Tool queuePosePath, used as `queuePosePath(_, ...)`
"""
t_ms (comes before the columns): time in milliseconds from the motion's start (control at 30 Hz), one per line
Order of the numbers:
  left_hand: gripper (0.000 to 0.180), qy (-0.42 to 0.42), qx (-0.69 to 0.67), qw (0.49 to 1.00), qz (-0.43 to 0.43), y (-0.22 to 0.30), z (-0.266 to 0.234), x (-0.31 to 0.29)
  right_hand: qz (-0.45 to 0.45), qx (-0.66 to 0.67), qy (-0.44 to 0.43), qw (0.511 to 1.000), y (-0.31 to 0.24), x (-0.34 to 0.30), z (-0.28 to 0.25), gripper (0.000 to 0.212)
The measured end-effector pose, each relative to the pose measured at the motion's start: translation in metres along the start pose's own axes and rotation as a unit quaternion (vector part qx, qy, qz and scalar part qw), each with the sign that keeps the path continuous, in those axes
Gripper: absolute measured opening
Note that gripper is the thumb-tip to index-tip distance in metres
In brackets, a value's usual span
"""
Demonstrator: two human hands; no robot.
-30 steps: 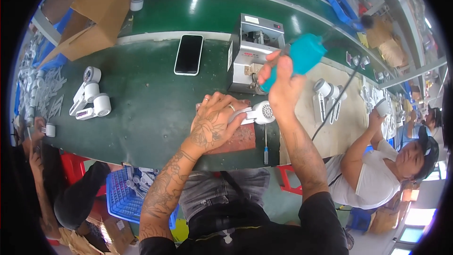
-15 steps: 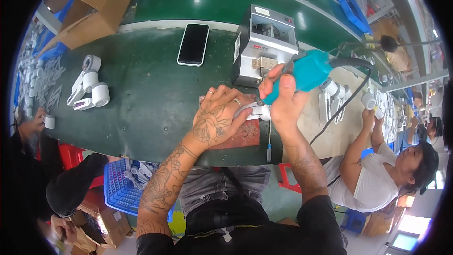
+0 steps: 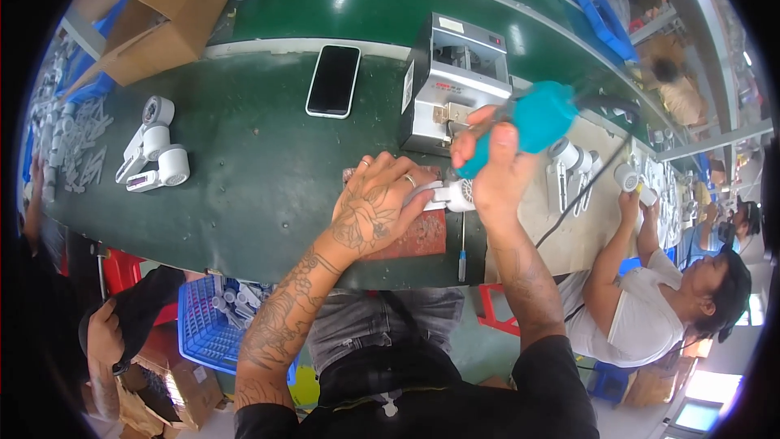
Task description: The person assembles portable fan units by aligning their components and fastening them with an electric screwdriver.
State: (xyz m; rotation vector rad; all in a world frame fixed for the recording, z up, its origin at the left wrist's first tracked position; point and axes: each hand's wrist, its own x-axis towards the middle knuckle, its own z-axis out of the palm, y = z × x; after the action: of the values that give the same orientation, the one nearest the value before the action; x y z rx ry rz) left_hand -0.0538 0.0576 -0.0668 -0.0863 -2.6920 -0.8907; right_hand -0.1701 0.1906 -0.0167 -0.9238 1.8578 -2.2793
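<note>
My left hand (image 3: 370,205) is closed round the handle of a white handheld fan (image 3: 460,195), pinning it over a reddish mat (image 3: 416,237). The fan's round grilled head points to the right. In my right hand (image 3: 499,175) is a teal electric screwdriver (image 3: 543,118) with a dark cable, held tilted just above and to the right of the fan. Blur softens the tool's body, and its tip cannot be made out. Beside the mat lies a thin screwdriver with a blue handle (image 3: 462,265).
A grey boxy machine (image 3: 465,73) stands behind my right hand, with a phone (image 3: 334,81) left of it. White fans (image 3: 154,146) lie at left, others (image 3: 573,162) at right. A blue basket (image 3: 213,321) sits below the table edge. A co-worker (image 3: 650,301) works at right.
My right hand has lifted the electric screwdriver slightly up and to the right, uncovering the fan's head. My left hand stays on the handle.
</note>
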Motion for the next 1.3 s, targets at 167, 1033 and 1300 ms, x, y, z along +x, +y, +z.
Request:
queuePosePath(167, 0.028, 0.014, -0.022, 1.000, -0.012, -0.001, -0.002, -0.003, -0.065, 0.023, 0.077, 0.995, 0.005, 0.033, 0.004, 0.040)
queuePosePath(1033, 0.029, 0.018, -0.013, 1.000, -0.004, 0.001, 0.000, -0.002, 0.047, 0.008, 0.001, 0.999, -0.009, -0.032, -0.006, 0.065)
queuePosePath(1300, 0.028, 0.023, 0.004, 1.000, 0.005, 0.006, -0.001, 0.004, 0.033, 0.045, 0.000, 0.998, -0.004, -0.036, -0.009, 0.057)
